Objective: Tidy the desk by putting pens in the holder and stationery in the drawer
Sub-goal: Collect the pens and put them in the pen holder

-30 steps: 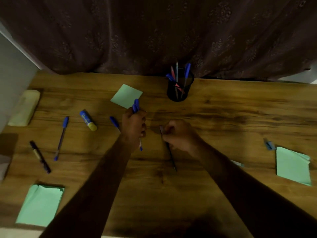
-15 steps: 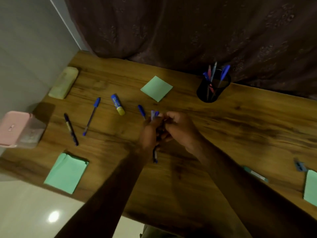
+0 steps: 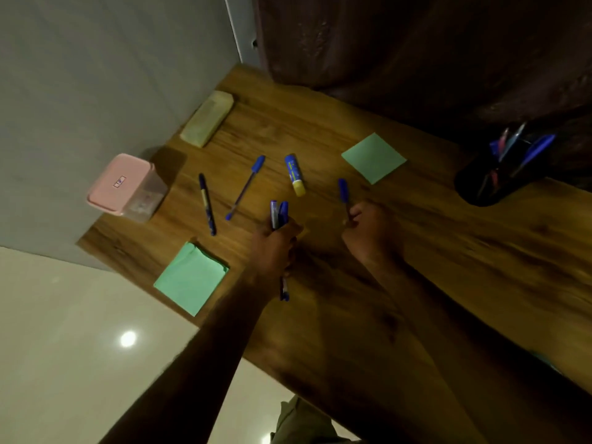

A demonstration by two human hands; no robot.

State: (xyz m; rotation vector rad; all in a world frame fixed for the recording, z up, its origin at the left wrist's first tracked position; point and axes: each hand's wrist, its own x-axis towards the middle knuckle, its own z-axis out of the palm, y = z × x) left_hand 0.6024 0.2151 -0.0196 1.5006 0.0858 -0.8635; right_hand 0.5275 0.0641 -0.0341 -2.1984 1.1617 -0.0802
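Pens (image 3: 278, 214) gripped in left hand (image 3: 274, 248) fingers — right hand (image 3: 368, 233) fingers pinch blue-capped pen (image 3: 343, 189) — holder (image 3: 474, 187) at 2 o'clock.

Pink-lidded box (image 3: 120, 184) by the grey wall (image 3: 96, 75) — dark curtain (image 3: 416, 43) behind.

Blue-capped pens (image 3: 244, 186), a blue-and-yellow glue stick (image 3: 295, 178), green paper pads (image 3: 373, 158), a pink box (image 3: 119, 183), a wood-grain desk (image 3: 448, 251).

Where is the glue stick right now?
In the head view the glue stick lies on the wooden desk, left of centre, between a blue-capped pen on its left and a green paper square on its right.
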